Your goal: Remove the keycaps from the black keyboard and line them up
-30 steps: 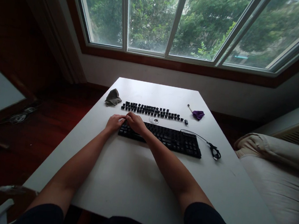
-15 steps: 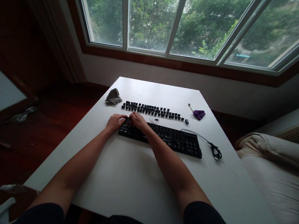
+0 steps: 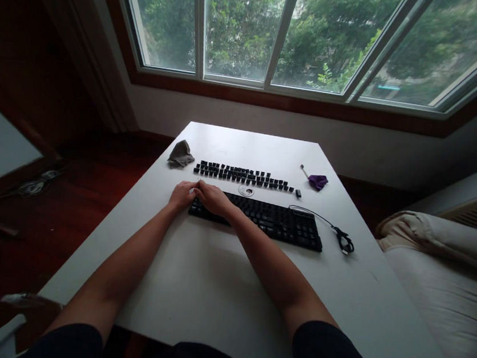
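A black keyboard (image 3: 272, 220) lies across the white table (image 3: 208, 290). My left hand (image 3: 181, 195) rests at the keyboard's left end, fingers curled against its edge. My right hand (image 3: 213, 197) lies on the left part of the keyboard, fingertips meeting those of the left hand at the far left corner. Its fingers are bent together, and what they hold is too small to see. Behind the keyboard lie rows of loose black keycaps (image 3: 241, 175).
A crumpled grey cloth (image 3: 180, 154) lies at the far left of the table, and a purple brush-like tool (image 3: 316, 181) at the far right. A small round ring (image 3: 246, 191) sits between keycaps and keyboard. The keyboard's cable (image 3: 341, 239) coils at the right. A cushion (image 3: 439, 265) lies to the right.
My right hand has shifted left along the keyboard, its fingertips now meeting the left hand at the far left corner. The left hand has barely moved.
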